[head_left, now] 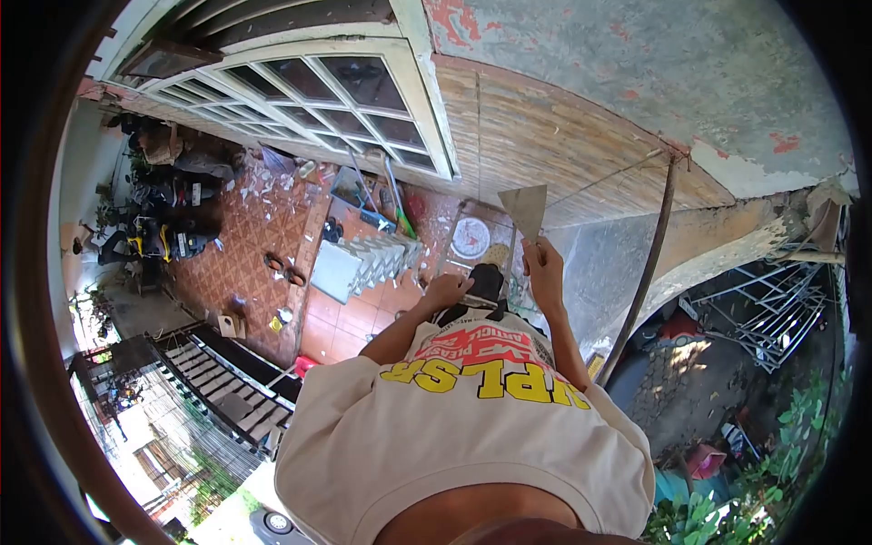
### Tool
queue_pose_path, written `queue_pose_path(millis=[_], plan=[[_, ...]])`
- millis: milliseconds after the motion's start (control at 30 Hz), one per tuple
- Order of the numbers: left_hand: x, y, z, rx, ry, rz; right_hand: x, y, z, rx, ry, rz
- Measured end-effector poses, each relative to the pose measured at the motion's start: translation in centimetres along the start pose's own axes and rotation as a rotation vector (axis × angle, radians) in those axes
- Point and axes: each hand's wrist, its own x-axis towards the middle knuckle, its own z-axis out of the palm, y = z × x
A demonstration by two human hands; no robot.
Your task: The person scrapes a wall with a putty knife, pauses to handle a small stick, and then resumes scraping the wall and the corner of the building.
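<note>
My right hand [545,265] is closed round the handle of a wide scraper [524,209]. Its flat, flared blade points up, away from my body, and overlaps the stone-patterned wall [509,118] in this view. At my waist, my left hand [445,292] has its fingers curled in near the hem of my printed shirt [472,427]; what they hold, if anything, is hidden. Beyond my hands and lower down, a round white-topped container [470,238] stands inside a metal frame, with a tan round thing [496,256] beside it.
Left of me lie grey corrugated sheets [363,268], a blue bin [348,186] and a green-and-blue broom [400,213]. Paint flakes and sandals [283,269] are scattered over the tiled floor [245,236]. A slanting pole [649,263] rises on my right. Window panes [336,91] line the wall.
</note>
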Motion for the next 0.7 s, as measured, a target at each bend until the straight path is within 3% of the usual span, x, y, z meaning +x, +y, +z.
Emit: queue_pose_path(millis=[200, 300, 433, 567, 633, 700], plan=[[0.1, 0.2, -0.1, -0.008, 0.015, 0.02, -0.2, -0.4, -0.4, 0.061, 0.033, 0.029], [-0.2, 1.7, -0.8, -0.109, 0.049, 0.101, 0.5, 1.1, -1.1, 0.101, 0.079, 0.014], [1.0, 4.0, -0.3, -0.176, -0.07, 0.258, 2.0, -0.4, -3.0, 0.162, 0.151, 0.036], [1.7, 3.8, 0.5, 0.043, -0.083, 0.234, 3.7, -4.4, -5.0, -0.036, 0.351, -0.119], [2.0, 3.9, 0.5, 0.001, -0.025, 0.2, 4.6, -6.4, -6.1, -0.108, 0.491, -0.181], [2.6, 2.8, 1.5, -0.011, 0.024, 0.255, 5.3, -8.8, -7.0, 0.038, 0.552, -0.227]])
